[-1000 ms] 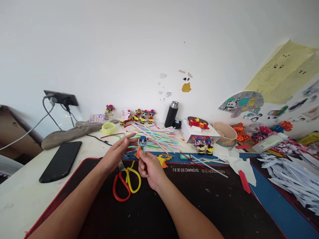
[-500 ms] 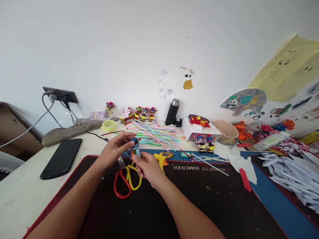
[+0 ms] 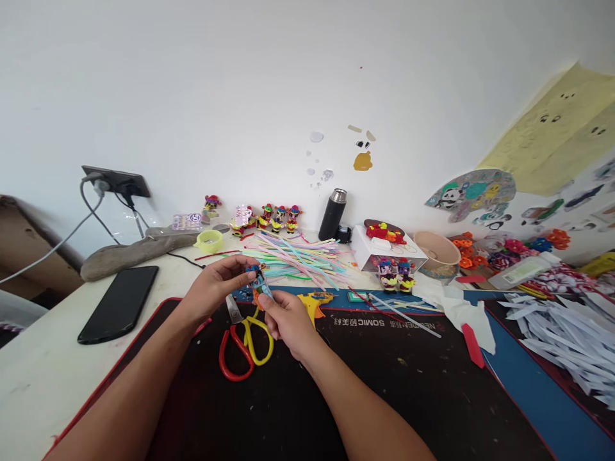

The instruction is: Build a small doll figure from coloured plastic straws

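A small colourful figurine [image 3: 260, 283], blue and orange with a dark head part, is held up between my two hands. My left hand [image 3: 217, 287] pinches its top between thumb and fingers. Lower down, my right hand [image 3: 289, 324] grips the bottom with the thumb laid across its front. Fingers cover part of the figurine, so its details are hard to make out. Just below lie open scissors [image 3: 235, 368] with one red and one yellow handle. A yellow glue gun [image 3: 314, 305] rests behind my right hand, partly hidden.
Pastel pipe cleaners [image 3: 302, 259] are heaped behind my hands. Similar finished figurines [image 3: 278, 219] stand along the wall beside a black thermos [image 3: 333, 216]. A phone [image 3: 118, 305] lies left, a white box [image 3: 384, 246] behind, and white paper strips [image 3: 571, 339] to the right.
The figurine has tilted a little, its top leaning left, and my left hand has shifted slightly left and down with it. A pinkish-red piece now shows beside my left wrist.
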The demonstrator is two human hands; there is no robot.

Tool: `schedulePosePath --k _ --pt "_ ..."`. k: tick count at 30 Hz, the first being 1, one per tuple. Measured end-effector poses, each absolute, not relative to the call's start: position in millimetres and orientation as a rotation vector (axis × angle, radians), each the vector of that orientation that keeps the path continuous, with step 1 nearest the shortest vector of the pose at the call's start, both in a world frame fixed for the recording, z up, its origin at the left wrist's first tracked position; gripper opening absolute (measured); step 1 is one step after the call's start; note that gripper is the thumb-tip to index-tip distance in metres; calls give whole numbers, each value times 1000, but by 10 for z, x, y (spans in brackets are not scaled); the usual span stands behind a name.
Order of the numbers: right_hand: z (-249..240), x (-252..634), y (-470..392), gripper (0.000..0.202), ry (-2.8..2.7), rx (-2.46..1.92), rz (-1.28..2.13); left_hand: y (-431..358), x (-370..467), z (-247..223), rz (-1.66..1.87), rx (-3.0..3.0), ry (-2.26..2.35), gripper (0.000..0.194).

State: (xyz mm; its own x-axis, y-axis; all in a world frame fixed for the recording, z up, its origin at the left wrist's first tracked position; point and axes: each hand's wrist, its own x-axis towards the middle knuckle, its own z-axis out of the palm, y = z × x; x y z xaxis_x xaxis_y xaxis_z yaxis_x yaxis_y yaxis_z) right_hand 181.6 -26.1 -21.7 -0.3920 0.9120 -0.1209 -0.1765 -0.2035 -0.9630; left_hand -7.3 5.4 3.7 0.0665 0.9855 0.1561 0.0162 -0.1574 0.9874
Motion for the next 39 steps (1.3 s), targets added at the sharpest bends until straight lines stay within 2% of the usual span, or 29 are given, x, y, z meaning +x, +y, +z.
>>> schedulePosePath --k 39 --pt "-257 1811 -253 52 -1247 -1028 1608 57 -117 108 1229 1453 1202 45"
